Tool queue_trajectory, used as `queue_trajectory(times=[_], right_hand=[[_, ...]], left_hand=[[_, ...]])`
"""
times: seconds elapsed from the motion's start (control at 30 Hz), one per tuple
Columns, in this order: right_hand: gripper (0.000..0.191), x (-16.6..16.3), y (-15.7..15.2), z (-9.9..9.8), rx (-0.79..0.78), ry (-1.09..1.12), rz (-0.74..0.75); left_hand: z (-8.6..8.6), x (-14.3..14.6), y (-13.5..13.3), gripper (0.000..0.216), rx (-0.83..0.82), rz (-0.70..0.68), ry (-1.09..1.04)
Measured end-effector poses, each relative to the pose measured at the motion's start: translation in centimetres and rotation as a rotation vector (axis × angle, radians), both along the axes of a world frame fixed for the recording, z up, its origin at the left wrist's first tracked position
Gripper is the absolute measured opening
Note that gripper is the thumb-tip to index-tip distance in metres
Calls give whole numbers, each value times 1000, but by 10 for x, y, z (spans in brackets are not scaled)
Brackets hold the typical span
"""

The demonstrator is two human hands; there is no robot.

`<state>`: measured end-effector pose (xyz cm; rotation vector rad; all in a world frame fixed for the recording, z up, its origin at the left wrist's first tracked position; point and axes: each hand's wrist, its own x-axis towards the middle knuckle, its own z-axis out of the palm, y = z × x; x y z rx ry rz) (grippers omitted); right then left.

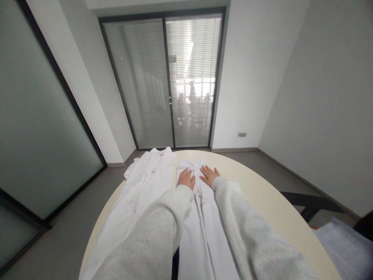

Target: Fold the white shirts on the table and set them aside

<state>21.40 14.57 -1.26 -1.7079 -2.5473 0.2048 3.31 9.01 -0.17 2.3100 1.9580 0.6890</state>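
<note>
Two white coats lie lengthwise side by side on a round cream table. My left hand rests on the upper part of the right white coat, fingers spread. Flat on the same coat, near its collar's right side, lies my right hand, fingers stretched apart. The left white coat is spread out with its collar at the table's far edge; my left sleeve covers part of it. Both forearms, in light grey sleeves, hide portions of the right coat.
The cream tabletop shows to the right of the coats. Beyond its right edge are a dark chair part and a blurred pile of white cloth. A glass door with blinds stands behind the table.
</note>
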Motion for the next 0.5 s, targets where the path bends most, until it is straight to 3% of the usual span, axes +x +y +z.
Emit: queue_trajectory(times=[0.13,0.23,0.33,0.5], right_hand=[[63,-2,-3,13,76,13,-9],[50,-14,-8,17,109,37,124],[47,-29,-16,9,74,34,197],[60,-35,-26,-7,96,-16,153]], left_hand=[[6,-6,2,35,-81,88,2],[7,-4,-1,32,-148,40,75],[5,0,-5,41,-182,-62,128],[-2,0,-4,50,-276,-131,159]])
